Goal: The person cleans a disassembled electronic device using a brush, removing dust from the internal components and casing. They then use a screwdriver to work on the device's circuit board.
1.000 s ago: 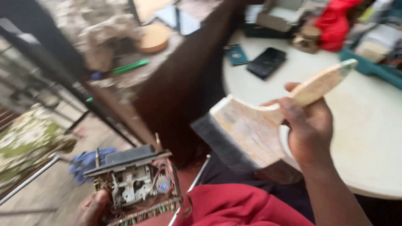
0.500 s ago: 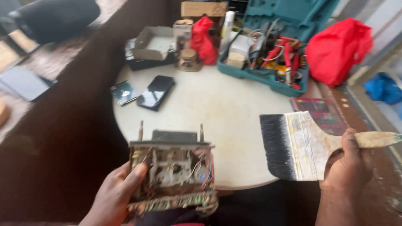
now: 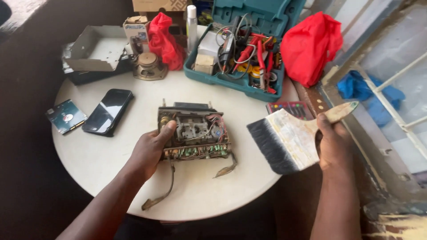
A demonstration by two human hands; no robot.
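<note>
- Round white table (image 3: 111,160) sat against a dark wall on the left; a window frame with chipped paint ran along the right.
- Left hand (image 3: 149,151) gripped the left side of an opened electronics chassis (image 3: 194,131), thumb up on its top edge, fingers wrapped under.
- Chassis rested on the table near centre, circuit boards, coloured wires and a metal mechanism exposed; two loose straps trailed from it toward the near edge.
- Right hand (image 3: 334,144) was closed around the handle of a wide paintbrush (image 3: 289,140), held in the air just right of the chassis, not touching it.
- Brush had dark bristles pointing down-left and a worn, paint-stained ferrule; the handle tip stuck out to the upper right.
- Black phone (image 3: 108,111) lay face up on the left side of the table, a bare hard drive (image 3: 66,116) just beside it, further left.
- Far left: open metal casing (image 3: 95,49), with a small speaker (image 3: 149,65) next to it.
- Far centre: teal tool case (image 3: 249,49), lid open, full of probes, pliers and cables.
- Red bag (image 3: 165,41) stood left of the case; a larger red bag (image 3: 310,46) stood right of it.
- Blue cloth (image 3: 371,95) lay beyond the window frame, far right.
</note>
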